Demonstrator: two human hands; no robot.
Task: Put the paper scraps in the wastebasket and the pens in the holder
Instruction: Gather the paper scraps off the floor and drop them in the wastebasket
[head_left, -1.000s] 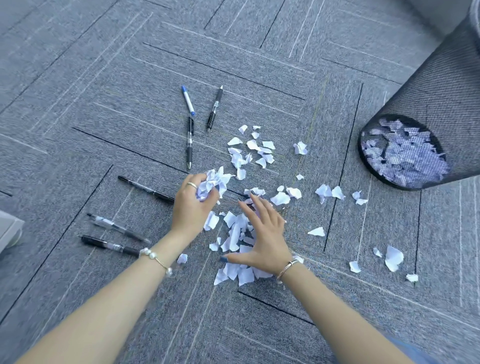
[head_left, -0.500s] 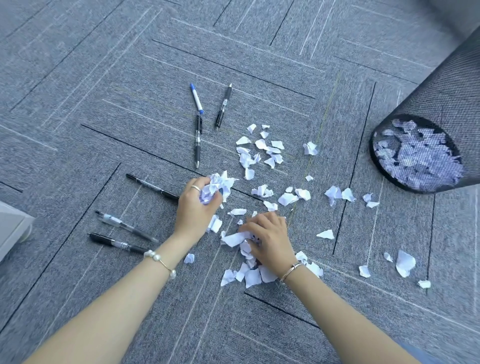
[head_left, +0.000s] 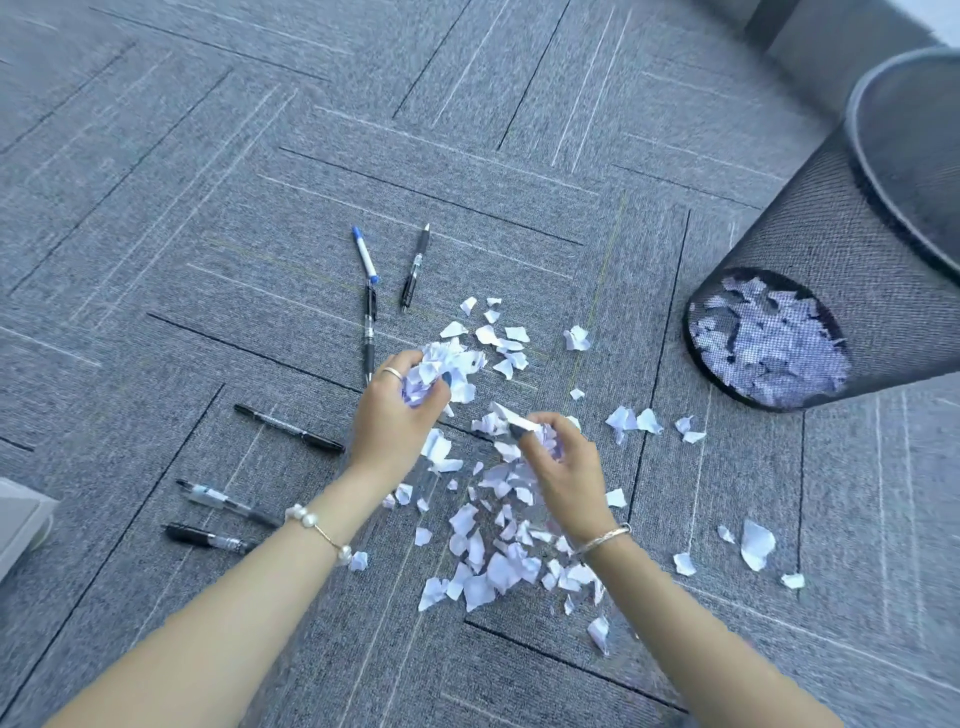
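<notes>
A grey carpet floor (head_left: 260, 182) fills the scene beneath a person's two bare forearms. To the right of the hands and farther from the person, a black mesh wastebasket (head_left: 831, 249) leans with torn paper already showing through its wire wall. Between and just under the hands, white paper scraps (head_left: 488, 561) lie strewn over the carpet, with strays trailing toward the basket. The left hand (head_left: 395, 421), ringed and wearing a pearl bracelet, grips a crumpled wad of scraps (head_left: 441, 369) lifted off the floor. The right hand (head_left: 566, 467), with a silver bangle at the wrist, has its fingers curled round a smaller bunch of scraps (head_left: 511, 421). Three black pens (head_left: 288, 427) lie left of the left hand; beyond it rest a blue-and-white pen (head_left: 365, 254) and two more dark pens (head_left: 414, 267). A pale object (head_left: 21, 525) sits at the far left edge.
</notes>
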